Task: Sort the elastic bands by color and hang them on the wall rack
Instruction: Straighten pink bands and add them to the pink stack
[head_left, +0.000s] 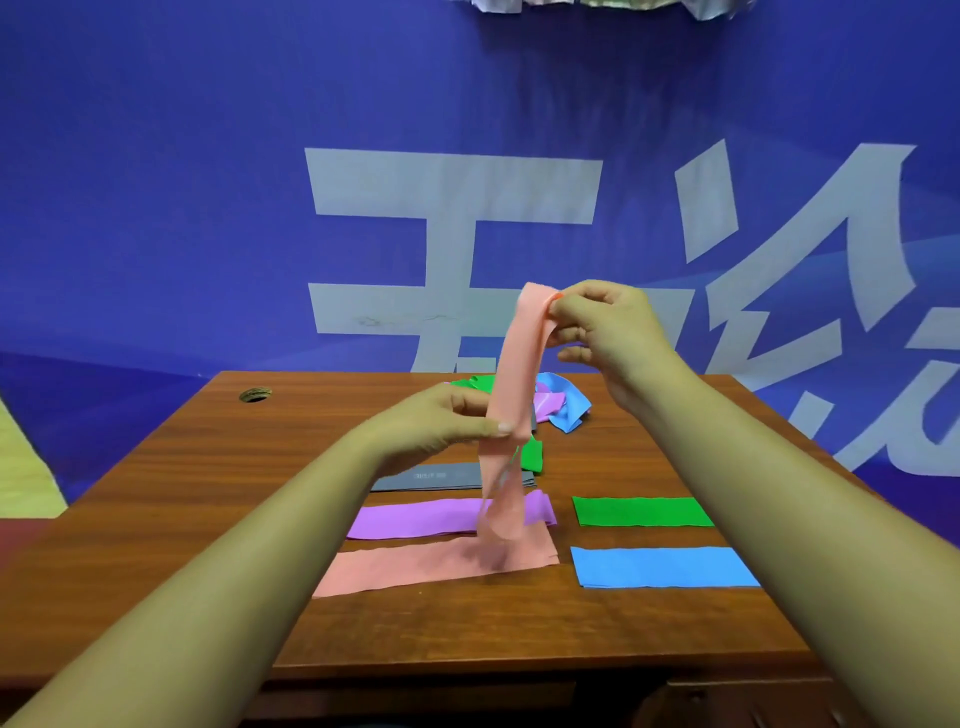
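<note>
A pink elastic band (514, 395) hangs upright above the wooden table (218, 493). My right hand (608, 332) pinches its top end, and my left hand (441, 421) pinches it at the middle. Its blurred lower end dangles over another pink band (415, 569) lying flat. Laid out flat are also a purple band (415, 518), a grey band (441, 477), a green band (641, 511) and a blue band (662, 566). A loose heap of green, purple and blue bands (563, 402) lies behind the held band, partly hidden by it.
A blue banner with large white characters (457, 187) covers the wall behind the table. A round cable hole (255, 395) sits near the table's far left corner. No wall rack is in view.
</note>
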